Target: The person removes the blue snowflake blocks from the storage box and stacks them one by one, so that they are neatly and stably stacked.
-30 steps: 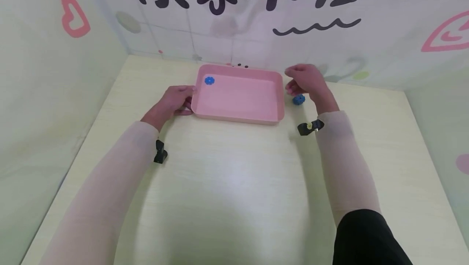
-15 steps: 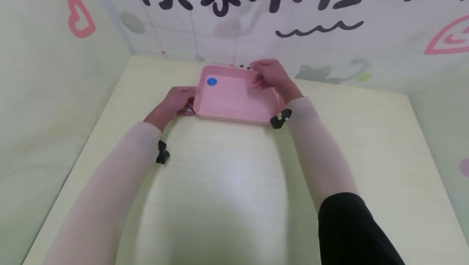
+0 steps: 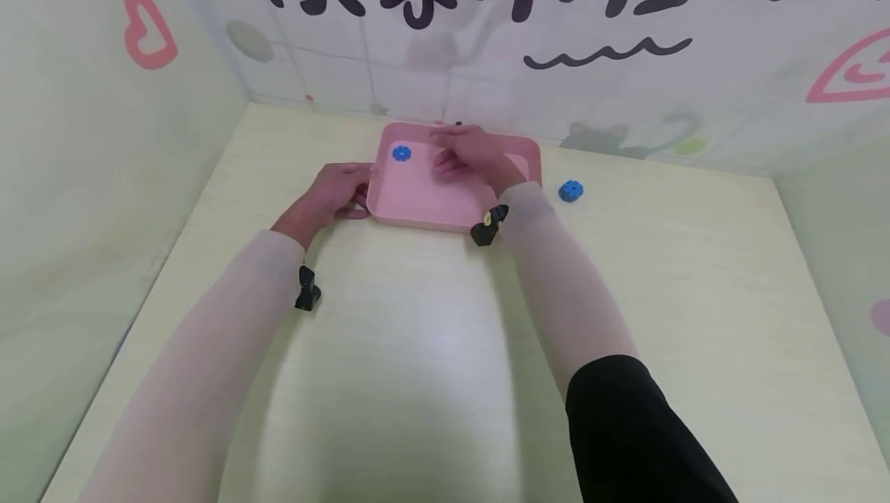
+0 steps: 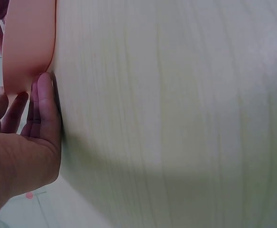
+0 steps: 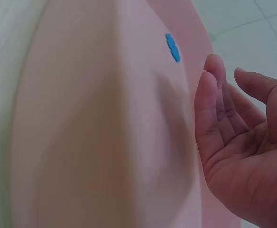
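A shallow pink tray (image 3: 424, 209) lies near the back wall, and in its far left corner rests a flat blue flower-shaped piece (image 3: 402, 153). My left hand (image 3: 341, 188) is at the tray's left end, its fairly straight fingers against the outer wall and a fingertip at the rim. In the left wrist view, that hand (image 4: 32, 137) lies low beside the tray wall (image 4: 29, 42). My right hand (image 3: 473, 157) hovers over the tray, right of the blue piece, fingers loosely bent. Nothing shows between the fingers in the right wrist view, where the palm (image 5: 252, 161) faces the camera.
A small blue clump (image 3: 571, 191), like stacked flower pieces, sits on the pale wooden table (image 3: 389, 348) just right of the tray. The printed back wall (image 3: 459, 55) stands close behind the tray. Dark camera mounts (image 3: 489, 225) are strapped at both wrists.
My right hand has moved left from beside the blue clump to above the tray, bringing the clump back into sight. The left hand stays at the tray's left end.
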The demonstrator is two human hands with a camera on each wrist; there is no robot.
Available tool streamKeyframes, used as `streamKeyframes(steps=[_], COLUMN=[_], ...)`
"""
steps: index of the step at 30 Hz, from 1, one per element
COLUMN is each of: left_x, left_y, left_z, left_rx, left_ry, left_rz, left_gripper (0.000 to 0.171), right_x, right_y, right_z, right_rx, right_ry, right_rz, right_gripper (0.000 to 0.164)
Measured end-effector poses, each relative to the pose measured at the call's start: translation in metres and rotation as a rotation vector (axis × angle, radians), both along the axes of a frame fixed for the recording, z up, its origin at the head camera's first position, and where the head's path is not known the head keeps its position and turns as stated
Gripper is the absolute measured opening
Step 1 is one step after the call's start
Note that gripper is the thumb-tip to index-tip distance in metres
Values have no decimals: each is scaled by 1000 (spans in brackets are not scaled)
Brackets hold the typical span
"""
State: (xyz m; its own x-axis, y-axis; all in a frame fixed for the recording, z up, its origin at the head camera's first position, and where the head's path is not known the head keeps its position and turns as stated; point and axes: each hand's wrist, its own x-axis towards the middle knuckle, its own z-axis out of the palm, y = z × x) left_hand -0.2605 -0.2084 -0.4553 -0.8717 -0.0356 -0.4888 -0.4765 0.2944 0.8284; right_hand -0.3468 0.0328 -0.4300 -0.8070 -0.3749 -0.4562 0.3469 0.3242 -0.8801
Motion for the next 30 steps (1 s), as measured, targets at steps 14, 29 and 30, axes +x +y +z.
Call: streamKeyframes(steps=[14, 29, 30], left_x=[2, 1, 1], left_y=[0, -2, -2], left_z=[3, 0, 0], left_rx=[11, 8, 10], left_ry=[-10, 8, 10], left_rz=[-5, -15, -16], left_gripper=[47, 47, 47], right_x=[14, 19, 19], right_y=[-39, -47, -48], right_z=[-17, -20, -22], right_rx=[11, 122, 126], right_ry=[80, 177, 187], right_rz=[179, 228, 227], right_gripper=[52, 54, 54])
